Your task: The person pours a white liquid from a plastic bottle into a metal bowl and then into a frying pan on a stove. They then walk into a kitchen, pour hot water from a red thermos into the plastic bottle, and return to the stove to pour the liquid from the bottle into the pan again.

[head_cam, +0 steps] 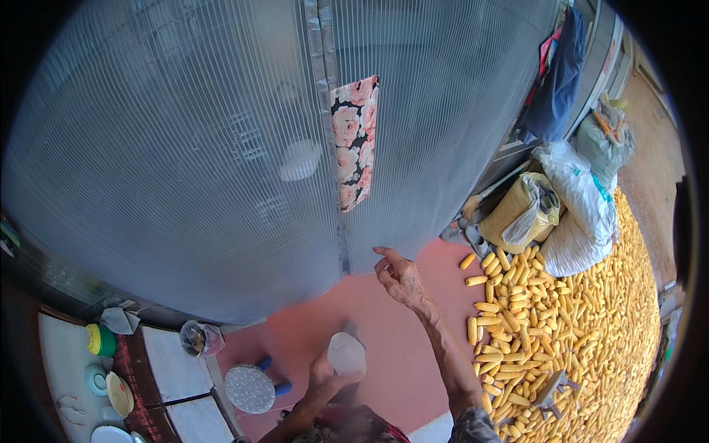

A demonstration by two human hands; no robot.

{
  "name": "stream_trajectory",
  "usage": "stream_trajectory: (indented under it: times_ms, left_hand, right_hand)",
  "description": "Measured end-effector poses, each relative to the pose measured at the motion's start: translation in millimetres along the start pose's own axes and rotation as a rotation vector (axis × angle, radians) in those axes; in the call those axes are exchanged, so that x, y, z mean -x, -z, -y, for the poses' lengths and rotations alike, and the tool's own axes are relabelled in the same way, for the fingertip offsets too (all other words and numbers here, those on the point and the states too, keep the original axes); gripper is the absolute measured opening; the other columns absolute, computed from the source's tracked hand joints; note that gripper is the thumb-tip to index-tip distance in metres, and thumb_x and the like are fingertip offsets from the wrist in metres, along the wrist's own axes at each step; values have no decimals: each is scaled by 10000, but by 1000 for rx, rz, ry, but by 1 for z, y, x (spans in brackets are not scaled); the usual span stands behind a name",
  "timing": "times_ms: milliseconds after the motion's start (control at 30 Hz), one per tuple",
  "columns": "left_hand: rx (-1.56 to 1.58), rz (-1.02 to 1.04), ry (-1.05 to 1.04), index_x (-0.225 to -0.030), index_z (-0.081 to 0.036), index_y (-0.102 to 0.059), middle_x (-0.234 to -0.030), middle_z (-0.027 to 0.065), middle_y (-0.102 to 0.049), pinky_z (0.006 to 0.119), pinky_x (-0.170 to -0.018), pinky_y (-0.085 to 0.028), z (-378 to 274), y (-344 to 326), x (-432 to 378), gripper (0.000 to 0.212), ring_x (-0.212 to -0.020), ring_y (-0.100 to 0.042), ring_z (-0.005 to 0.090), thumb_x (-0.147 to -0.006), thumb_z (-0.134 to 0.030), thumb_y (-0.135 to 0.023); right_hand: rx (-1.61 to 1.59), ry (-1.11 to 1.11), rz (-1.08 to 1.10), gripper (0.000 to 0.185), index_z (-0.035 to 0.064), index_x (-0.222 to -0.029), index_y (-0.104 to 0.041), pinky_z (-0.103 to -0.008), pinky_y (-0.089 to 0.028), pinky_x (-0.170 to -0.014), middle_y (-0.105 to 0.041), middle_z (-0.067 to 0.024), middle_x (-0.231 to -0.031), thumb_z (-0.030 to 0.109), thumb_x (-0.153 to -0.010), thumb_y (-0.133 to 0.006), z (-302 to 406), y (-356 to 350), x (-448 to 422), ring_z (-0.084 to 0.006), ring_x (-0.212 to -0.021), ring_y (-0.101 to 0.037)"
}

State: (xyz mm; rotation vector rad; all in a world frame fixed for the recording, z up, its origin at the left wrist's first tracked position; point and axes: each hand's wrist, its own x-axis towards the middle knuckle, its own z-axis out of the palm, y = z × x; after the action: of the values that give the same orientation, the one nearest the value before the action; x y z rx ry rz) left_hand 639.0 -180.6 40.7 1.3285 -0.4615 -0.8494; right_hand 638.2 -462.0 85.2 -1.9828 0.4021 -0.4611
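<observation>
My left hand (324, 372) grips a whitish, translucent cup or container (347, 356) low in front of my body. My right hand (400, 275) is raised and reaches forward, fingers bent and apart, holding nothing. It appears in front of the lower part of a ribbed translucent door curtain (421, 166); whether it touches the curtain cannot be told. A strip of floral cloth (354, 144) is fixed along the curtain's middle seam, above my right hand.
Corn cobs (576, 310) cover the ground at right, with a small stool (551, 392) among them. Filled sacks (520, 213) and shoes (473, 235) lie beyond. A round stool (250, 389), a lined bin (200, 339) and a cabinet with dishes (72, 354) are at left.
</observation>
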Motion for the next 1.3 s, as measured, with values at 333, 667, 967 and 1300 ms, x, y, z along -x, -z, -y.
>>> stream_trajectory:
  times_ms: [333, 667, 967, 1300]
  left_hand:
    - [-124, 27, -42, -1245, 1, -547, -1150, 84, -650, 333, -939, -502, -59, -23, -197, 655, -1061, -627, 175, -683, -73, -875]
    - [-222, -121, -201, -1254, -8, -559, -1133, 78, -667, 334, -938, -500, -80, -78, -373, 664, -1045, -638, 167, -678, -80, -883]
    - [-87, -406, -286, -1305, 0, -511, -1164, 90, -658, 328, -975, -469, -100, -118, -533, 696, -1085, -616, 160, -726, -139, -870]
    - [-74, -759, -250, -1326, -34, -538, -1141, 94, -682, 333, -957, -503, -91, -76, -679, 752, -1068, -650, 183, -685, -189, -897]
  right_hand:
    - [401, 260, 378, 394, -12, -1121, -684, -416, -551, -846, -712, -208, -1032, -88, -778, -505, -34, 29, -266, -345, -970, -689]
    - [698, 397, 221, 431, 110, -1266, -592, -527, -440, -990, -652, -187, -1186, 68, -837, -586, -64, 88, -468, -378, -1143, -607]
    - [224, 810, 293, 340, 70, -1225, -543, -392, -453, -944, -599, -118, -1191, 220, -924, -590, -86, 288, -660, -257, -1122, -560]
    - [-1396, -123, 1048, 688, 108, -1562, -240, -439, -353, -1099, -322, -138, -1572, 464, -1019, -468, -213, 416, -792, -276, -1451, -306]
